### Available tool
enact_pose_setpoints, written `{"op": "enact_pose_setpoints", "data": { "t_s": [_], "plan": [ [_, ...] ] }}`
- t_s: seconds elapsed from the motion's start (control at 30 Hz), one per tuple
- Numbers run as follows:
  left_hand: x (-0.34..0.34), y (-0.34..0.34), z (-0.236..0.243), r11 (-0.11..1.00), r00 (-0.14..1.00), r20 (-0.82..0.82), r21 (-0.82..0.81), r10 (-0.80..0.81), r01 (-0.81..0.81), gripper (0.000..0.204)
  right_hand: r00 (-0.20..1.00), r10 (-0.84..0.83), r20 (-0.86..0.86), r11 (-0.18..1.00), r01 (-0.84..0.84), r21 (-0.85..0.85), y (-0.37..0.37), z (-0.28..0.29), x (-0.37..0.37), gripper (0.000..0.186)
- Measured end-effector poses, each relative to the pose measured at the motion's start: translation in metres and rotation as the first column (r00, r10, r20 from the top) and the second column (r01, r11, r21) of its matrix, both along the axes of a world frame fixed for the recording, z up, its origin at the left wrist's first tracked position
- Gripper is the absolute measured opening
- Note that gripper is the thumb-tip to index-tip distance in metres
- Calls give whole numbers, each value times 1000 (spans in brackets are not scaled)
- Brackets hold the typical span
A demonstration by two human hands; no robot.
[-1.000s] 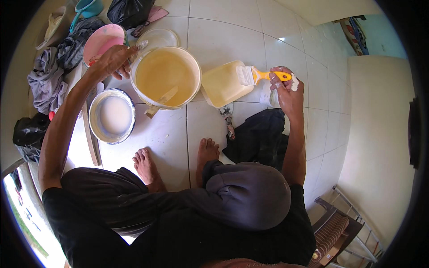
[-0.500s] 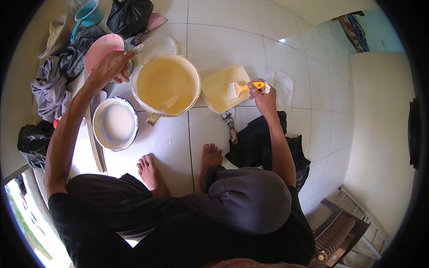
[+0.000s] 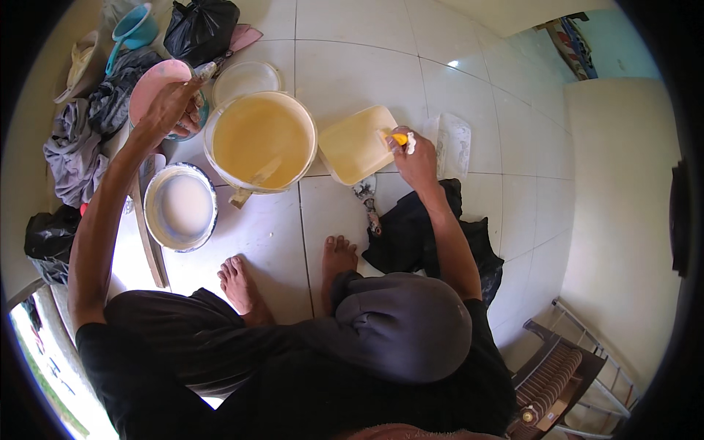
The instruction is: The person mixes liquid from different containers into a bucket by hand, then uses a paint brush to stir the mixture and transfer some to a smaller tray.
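Observation:
My right hand [image 3: 416,163] is closed around a paintbrush [image 3: 400,138] with a yellow handle, at the right edge of a pale yellow paint tray [image 3: 352,158]. Most of the bristles are hidden by my fingers. On the left, my left hand [image 3: 170,108] hovers over or rests on a pink-lined bucket [image 3: 155,79]; contact cannot be made out. Its fingers are apart, the index stretched out and smeared whitish, and it appears to hold nothing. Between my hands stands a large bucket of yellowish paint [image 3: 262,139], a pale stick leaning inside near its front rim.
A bowl of white liquid [image 3: 185,209] stands near my left foot. A putty knife [image 3: 370,205] and black cloth [image 3: 411,235] lie before my right foot. A clear tray [image 3: 452,147], round lid [image 3: 246,79], black bag [image 3: 202,31] and blue dipper [image 3: 136,28] lie farther out.
My right hand has moved left with the paintbrush, closer over the tray, and the bristles are now mostly covered. My left hand stays at the pink-lined bucket. The whole view has shifted slightly.

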State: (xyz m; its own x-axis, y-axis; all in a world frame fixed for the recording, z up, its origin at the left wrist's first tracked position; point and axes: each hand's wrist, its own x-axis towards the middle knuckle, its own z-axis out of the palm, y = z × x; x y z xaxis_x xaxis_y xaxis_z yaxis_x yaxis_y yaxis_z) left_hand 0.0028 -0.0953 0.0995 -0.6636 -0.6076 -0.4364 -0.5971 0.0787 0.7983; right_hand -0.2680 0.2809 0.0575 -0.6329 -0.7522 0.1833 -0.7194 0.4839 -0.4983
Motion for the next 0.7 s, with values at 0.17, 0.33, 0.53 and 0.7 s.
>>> {"op": "enact_pose_setpoints", "data": {
  "t_s": [0.17,0.33,0.53,0.7],
  "plan": [
    [0,-8,-3,1000,999,38,10,-21,21,74,884,-24,467,983,105,-148,10,-7,-8,12],
    [-1,-9,2,998,997,60,51,44,-47,78,840,17,543,939,174,-298,10,33,2,16],
    [2,-20,-7,997,998,24,41,58,-59,83,893,-29,450,925,195,-327,9,45,0,18],
    [5,-23,6,996,997,14,35,78,-78,79,928,-136,348,968,198,-151,12,9,-11,17]
  ]
}}
